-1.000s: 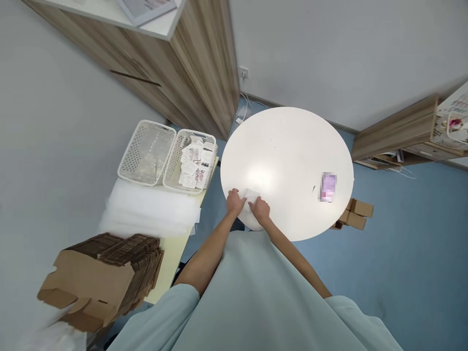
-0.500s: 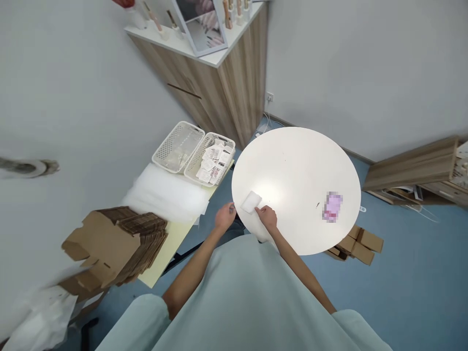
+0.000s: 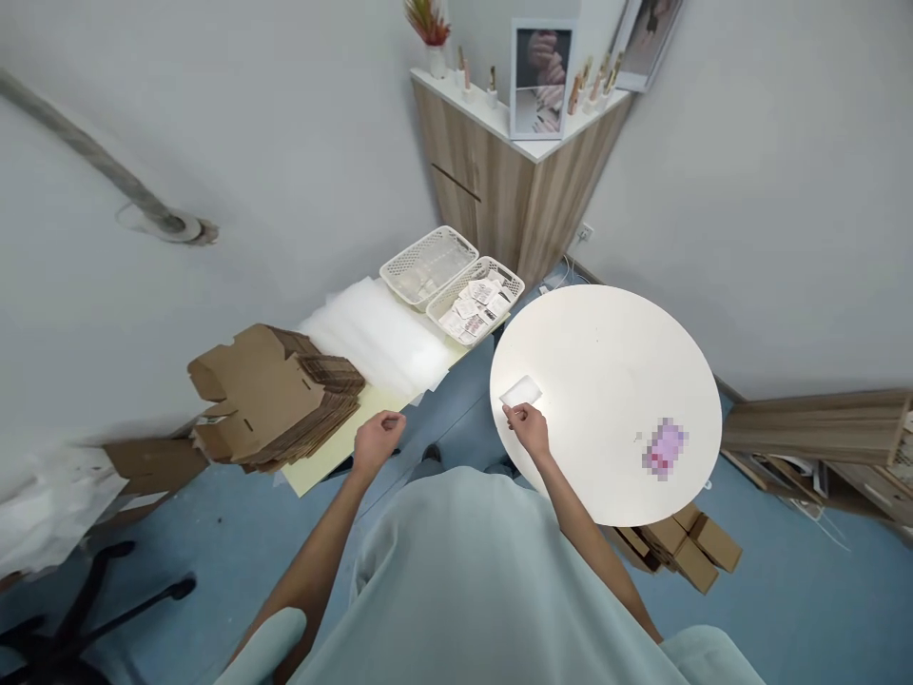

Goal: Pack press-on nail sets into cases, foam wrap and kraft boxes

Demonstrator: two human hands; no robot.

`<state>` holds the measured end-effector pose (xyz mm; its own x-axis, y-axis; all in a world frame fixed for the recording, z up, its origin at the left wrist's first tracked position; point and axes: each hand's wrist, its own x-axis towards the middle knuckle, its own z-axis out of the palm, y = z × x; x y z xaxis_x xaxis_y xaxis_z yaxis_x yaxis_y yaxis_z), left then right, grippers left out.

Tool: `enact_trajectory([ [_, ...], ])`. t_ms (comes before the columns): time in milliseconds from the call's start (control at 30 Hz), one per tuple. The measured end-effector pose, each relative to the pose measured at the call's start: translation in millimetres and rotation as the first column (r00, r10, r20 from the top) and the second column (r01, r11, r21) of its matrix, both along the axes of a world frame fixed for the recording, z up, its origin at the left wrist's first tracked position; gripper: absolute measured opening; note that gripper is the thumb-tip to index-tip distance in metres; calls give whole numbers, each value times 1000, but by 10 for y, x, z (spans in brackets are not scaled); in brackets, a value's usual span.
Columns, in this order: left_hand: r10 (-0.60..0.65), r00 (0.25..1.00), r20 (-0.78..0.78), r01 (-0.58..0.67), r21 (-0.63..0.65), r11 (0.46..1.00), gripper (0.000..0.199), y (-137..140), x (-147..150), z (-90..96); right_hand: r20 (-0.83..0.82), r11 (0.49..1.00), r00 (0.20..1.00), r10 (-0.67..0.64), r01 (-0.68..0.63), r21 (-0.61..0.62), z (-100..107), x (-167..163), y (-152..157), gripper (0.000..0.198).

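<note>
My right hand (image 3: 528,428) is over the near-left part of a round white table (image 3: 606,362). Its thumb and fingers pinch the lower edge of a small, flat white packet (image 3: 522,391). My left hand (image 3: 378,445) hovers by the edge of a pale yellow table (image 3: 320,466), between it and the round one. Its fingers are curled in, and nothing shows in them. Beside that hand is a stack of flat brown cardboard boxes (image 3: 275,400). Sheets of white foam wrap (image 3: 378,333) lie behind the stack.
Two white baskets (image 3: 428,262) stand at the far end of the yellow table, one with printed cards (image 3: 475,304). A blurred purple item (image 3: 665,447) lies on the round table. Small brown boxes (image 3: 695,552) sit below its right side. A wheeled chair base (image 3: 92,599) stands lower left.
My left hand has moved left, away from the round table towards the cardboard stack. My right hand stays at the white packet. The head view has turned and shifted.
</note>
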<state>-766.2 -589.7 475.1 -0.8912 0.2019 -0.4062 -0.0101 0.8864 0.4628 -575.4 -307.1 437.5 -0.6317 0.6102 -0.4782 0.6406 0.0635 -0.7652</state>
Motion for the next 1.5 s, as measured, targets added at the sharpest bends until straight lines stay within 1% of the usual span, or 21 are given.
enact_trajectory([
  [100, -19, 993, -116, 18, -9, 1000, 24, -470, -385, 28, -21, 999, 1000, -3, 4, 41, 172, -147, -230, 46],
  [133, -34, 986, -166, 31, -18, 999, 27, -643, -523, 21, -25, 998, 1000, 0, 1, 56, 222, -195, -327, 47],
  [200, -51, 972, -231, 33, -81, 996, 39, -993, -795, -20, -34, 997, 999, 15, -12, 83, 300, -292, -539, 49],
  [233, -76, 970, -230, 48, -123, 991, 46, -1160, -923, -51, -37, 995, 999, 25, -21, 95, 325, -339, -651, 50],
  [300, -156, 972, -176, 121, -197, 973, 53, -1457, -1146, -121, -40, 992, 998, 46, -41, 122, 351, -434, -871, 51],
  [367, -247, 962, -113, 217, -223, 950, 51, -1682, -1313, -190, -39, 989, 998, 57, -51, 140, 358, -526, -1080, 52],
  [467, -338, 938, -81, 316, -208, 926, 43, -1877, -1459, -263, -31, 989, 998, 55, -50, 140, 369, -660, -1369, 51],
  [567, -393, 917, -61, 379, -170, 910, 39, -1930, -1521, -313, -21, 988, 998, 56, -53, 143, 408, -784, -1629, 49],
  [700, -406, 913, -51, 395, -145, 907, 30, -1843, -1541, -399, -12, 985, 997, 81, -78, 153, 478, -940, -1897, 46],
  [767, -388, 920, -49, 377, -149, 914, 27, -1784, -1549, -448, 7, 981, 994, 107, -106, 164, 509, -1020, -1985, 45],
  [833, -362, 931, -49, 354, -126, 927, 26, -1762, -1577, -490, 38, 973, 990, 138, -142, 182, 537, -1107, -2047, 42],
  [900, -313, 949, -24, 311, -66, 948, 25, -1799, -1636, -517, 68, 965, 983, 170, -180, 192, 566, -1198, -2090, 39],
  [967, -257, 966, 33, 257, 18, 966, 26, -1882, -1716, -524, 87, 959, 977, 194, -208, 194, 596, -1291, -2124, 37],
  [1033, -226, 970, 94, 218, 88, 972, 26, -1971, -1787, -510, 93, 953, 972, 215, -230, 195, 625, -1379, -2152, 35],
  [1067, -228, 968, 105, 217, 103, 971, 26, -2005, -1809, -497, 91, 950, 970, 225, -240, 201, 637, -1419, -2164, 34],
  [1133, -265, 962, 66, 260, 72, 963, 30, -2034, -1814, -465, 80, 941, 966, 245, -257, 219, 658, -1490, -2188, 32],
  [1233, -369, 928, -59, 366, -57, 929, 43, -1991, -1740, -419, 67, 928, 960, 273, -281, 246, 684, -1573, -2224, 30],
  [1300, -419, 902, -100, 408, -116, 906, 44, -1942, -1678, -393, 62, 919, 952, 300, -306, 248, 698, -1617, -2253, 28],
  [1400, -425, 900, -98, 410, -143, 901, 40, -1908, -1627, -349, 46, 911, 942, 331, -333, 243, 719, -1660, -2295, 26],
  [1500, -366, 920, -137, 355, -97, 930, 41, -1950, -1616, -265, 8, 915, 940, 341, -334, 225, 752, -1666, -2310, 25],
])
